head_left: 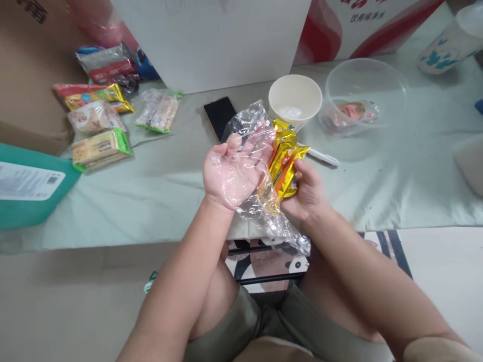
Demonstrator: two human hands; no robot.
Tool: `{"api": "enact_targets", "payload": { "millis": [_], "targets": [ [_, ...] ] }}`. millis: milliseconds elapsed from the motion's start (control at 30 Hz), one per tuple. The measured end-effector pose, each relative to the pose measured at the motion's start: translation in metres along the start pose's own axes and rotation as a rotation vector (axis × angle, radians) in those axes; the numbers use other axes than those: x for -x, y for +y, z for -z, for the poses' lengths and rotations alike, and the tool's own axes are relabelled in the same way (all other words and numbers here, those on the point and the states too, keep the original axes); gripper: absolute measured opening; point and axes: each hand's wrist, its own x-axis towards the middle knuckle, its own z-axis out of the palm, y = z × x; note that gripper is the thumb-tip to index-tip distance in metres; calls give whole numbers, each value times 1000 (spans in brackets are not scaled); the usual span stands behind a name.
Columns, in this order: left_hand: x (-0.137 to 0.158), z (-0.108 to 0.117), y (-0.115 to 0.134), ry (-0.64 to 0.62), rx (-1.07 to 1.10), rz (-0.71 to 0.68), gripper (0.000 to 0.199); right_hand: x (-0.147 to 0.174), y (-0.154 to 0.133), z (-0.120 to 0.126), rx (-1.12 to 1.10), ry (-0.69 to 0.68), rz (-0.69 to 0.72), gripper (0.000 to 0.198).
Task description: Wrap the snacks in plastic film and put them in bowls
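Observation:
My left hand (237, 168) is palm up with its fingers stretched out, inside or behind a crinkled clear plastic bag (279, 226). The bag's loose end hangs past the table's front edge. Several shiny yellow snack packets (285, 168) lean against my left fingertips, partly covered by the film. My right hand (307, 193) grips these packets from the right, thumb on top. Just behind the packets stands a cream paper cup (295, 98) with something whitish at its bottom. A dark phone (219, 115) lies partly behind the bag.
Wrapped crackers (100, 148), a clear-wrapped snack (159, 110) and other packets lie at left, near a green package (33, 186). A clear plastic tub (364, 95), a white-handled tool (322, 157) and a patterned cup (449, 42) are on the right. Large boxes (215, 40) line the back.

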Motion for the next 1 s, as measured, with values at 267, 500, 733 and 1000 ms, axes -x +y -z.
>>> {"api": "enact_targets", "payload": {
  "millis": [267,500,733,1000],
  "targets": [
    [-1,-2,-5,89,6,17,31,-4,23,-19,-59,97,46,54],
    [7,-9,10,-129,-108,-82,9,2,16,-18,-71,157,12,62],
    [2,-4,11,-81,-14,-8,22,-3,23,-11,-46,111,50,56],
    [12,-13,16,-124,-62,-79,13,7,15,-13,80,-23,46,44]
  ]
}}
